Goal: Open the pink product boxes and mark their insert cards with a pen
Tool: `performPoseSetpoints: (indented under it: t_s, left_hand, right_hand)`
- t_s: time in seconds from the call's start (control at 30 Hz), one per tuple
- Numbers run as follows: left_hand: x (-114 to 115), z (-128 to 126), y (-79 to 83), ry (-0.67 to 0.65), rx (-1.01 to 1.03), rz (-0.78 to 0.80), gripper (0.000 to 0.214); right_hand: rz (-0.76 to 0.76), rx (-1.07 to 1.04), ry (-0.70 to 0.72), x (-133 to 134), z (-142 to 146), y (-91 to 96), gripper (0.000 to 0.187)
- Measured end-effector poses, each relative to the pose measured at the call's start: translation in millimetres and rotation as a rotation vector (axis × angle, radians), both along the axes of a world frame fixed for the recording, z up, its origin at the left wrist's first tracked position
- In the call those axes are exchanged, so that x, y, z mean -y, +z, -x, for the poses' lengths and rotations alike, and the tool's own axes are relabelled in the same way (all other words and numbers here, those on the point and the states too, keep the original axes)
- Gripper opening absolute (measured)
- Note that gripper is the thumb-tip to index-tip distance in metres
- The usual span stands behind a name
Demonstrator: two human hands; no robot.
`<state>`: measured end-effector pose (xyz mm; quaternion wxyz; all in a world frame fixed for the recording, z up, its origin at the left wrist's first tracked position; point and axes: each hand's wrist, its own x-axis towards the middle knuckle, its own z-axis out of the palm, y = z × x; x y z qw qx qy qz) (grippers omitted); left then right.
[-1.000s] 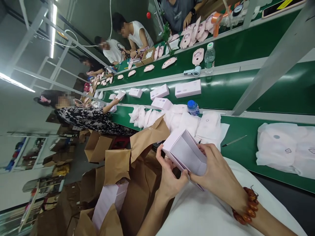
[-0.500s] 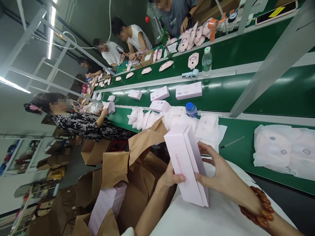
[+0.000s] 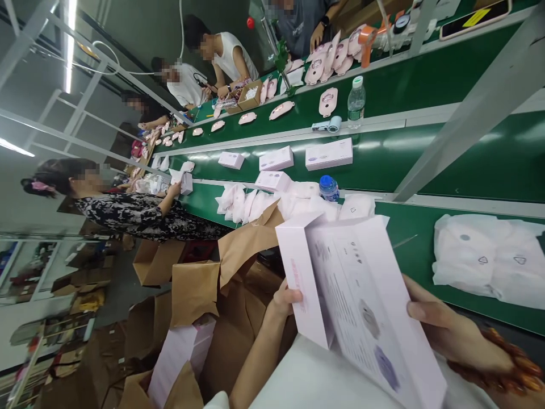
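Note:
My left hand grips a narrow white carton part with pink lettering, its thumb on the lettered face. My right hand is closed on the right edge of a wide white carton panel printed with text and purplish product pictures. The two parts stand apart at an angle, in front of my white clothing. Whether they are joined as one carton or are two cartons cannot be made out. Behind them on the green bench lie several white-wrapped packets and a thin pen-like stick, partly hidden.
Wrapped packets sit at the right. White boxes rest on the green belt beyond, near a blue-capped bottle. An open brown carton holding a white box stands lower left. A metal post slants across. Co-workers sit opposite and left.
My right hand has moved right, swinging the printed panel away from the lettered part, so its wide face now shows. My left hand keeps its hold. The view has shifted slightly.

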<state>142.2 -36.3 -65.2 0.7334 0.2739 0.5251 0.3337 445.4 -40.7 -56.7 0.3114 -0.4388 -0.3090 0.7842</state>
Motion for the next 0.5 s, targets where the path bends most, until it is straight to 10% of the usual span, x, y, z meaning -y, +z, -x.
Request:
performPoseSetpoints:
  t_s: [0.17,0.33,0.5]
  left_hand:
    - [1.5,-11.4,7.4,-0.047,0.080,0.027,0.115]
    - [-8.2,-3.7,1.0,0.097,0.236,0.083,0.117]
    - [-24.3,-9.1,-22.8,0.315,0.255,0.070,0.101]
  right_hand:
    - [0.029,0.005,-0.068,28.7,15.2,-5.2,0.126]
    - [-0.131,0.451,-0.303,34.2,18.4,5.0,0.080]
    - [0.193,0.176,-0.223,17.7,17.0,12.8,0.080]
